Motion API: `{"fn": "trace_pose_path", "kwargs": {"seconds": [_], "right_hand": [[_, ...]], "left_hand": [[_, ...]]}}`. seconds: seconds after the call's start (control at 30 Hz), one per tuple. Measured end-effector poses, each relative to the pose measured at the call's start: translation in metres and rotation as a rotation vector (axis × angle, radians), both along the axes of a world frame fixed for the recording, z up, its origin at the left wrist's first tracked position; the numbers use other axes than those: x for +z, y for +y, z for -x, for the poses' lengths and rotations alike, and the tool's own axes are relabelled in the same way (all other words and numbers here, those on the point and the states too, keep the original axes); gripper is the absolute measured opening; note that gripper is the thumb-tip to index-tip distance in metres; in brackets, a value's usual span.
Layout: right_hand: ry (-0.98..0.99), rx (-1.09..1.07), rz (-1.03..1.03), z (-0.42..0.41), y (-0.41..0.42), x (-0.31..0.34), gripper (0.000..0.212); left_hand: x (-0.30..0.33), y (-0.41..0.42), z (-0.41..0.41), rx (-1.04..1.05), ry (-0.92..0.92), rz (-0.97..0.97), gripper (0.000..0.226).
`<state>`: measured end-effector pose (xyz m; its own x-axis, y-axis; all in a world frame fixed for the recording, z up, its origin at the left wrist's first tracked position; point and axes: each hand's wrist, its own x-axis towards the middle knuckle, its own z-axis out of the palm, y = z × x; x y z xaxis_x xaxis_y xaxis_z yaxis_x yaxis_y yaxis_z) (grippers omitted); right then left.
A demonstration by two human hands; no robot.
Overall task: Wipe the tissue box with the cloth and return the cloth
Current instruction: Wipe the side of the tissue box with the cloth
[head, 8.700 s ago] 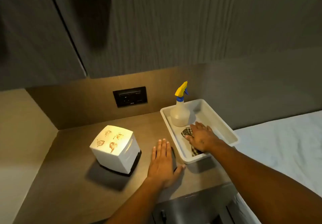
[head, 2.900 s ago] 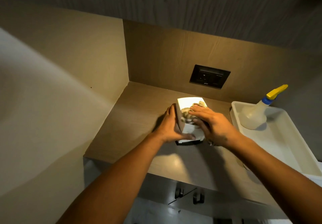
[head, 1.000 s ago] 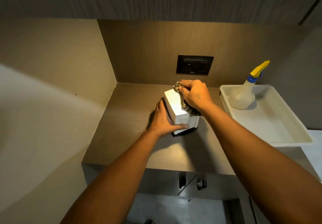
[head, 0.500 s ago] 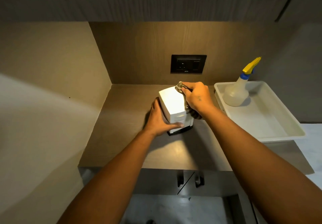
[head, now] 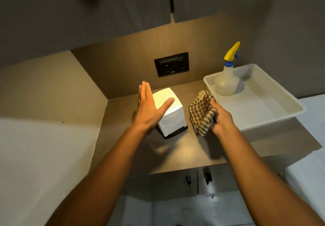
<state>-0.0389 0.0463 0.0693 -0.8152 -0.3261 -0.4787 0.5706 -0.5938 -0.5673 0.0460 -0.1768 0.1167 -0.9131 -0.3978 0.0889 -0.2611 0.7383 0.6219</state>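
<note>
Counter (head: 175,150), centre frame: wood-grain, lit from above. Tray (head: 274,120), right of centre: white, holding spray bottle (head: 226,83) at its far corner; rest of floor bare.

Tissue box (head: 171,113), centre: white, upright on dark base, left of tray.

Left hand (head: 149,109), just left of box: fingers straight and spread, holding nothing, thumb across box top.

Right hand (head: 219,118), between box and tray: fingers clamped on cloth.

Cloth (head: 201,113): checked, bunched, one corner dangling low.

Risks, judged: dangling corner snagging tray rim; bottle knocked over if drop lands too far back.
</note>
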Motion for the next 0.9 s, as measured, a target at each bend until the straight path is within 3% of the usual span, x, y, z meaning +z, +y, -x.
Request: {"fn": "trace_pose_path", "kwargs": {"seconds": [0.13,0.23,0.37,0.57,0.77,0.9], "right_hand": [[-0.106,0.007,0.053,-0.004,-0.006,-0.01,0.035],[-0.169,0.007,0.108,-0.006,-0.006,-0.017,0.042],[-0.221,-0.023,0.152,-0.007,-0.004,-0.028,0.044],[-0.245,-0.083,0.238,-0.015,-0.01,-0.028,0.037],[-0.1,-0.064,-0.05,-0.048,-0.053,-0.017,0.023],[0.036,-0.118,-0.202,-0.047,-0.094,-0.01,0.04]], "left_hand": [[0.021,0.033,0.042,0.074,-0.194,0.196,0.088],[0.013,0.043,0.046,0.075,-0.318,0.323,0.073],[0.007,0.034,0.043,0.011,-0.324,0.397,0.07],[0.009,-0.004,0.027,-0.249,-0.324,0.443,0.066],[0.007,-0.014,0.021,-0.286,-0.253,0.423,0.067],[0.006,-0.014,0.021,-0.263,-0.261,0.404,0.071]]}}
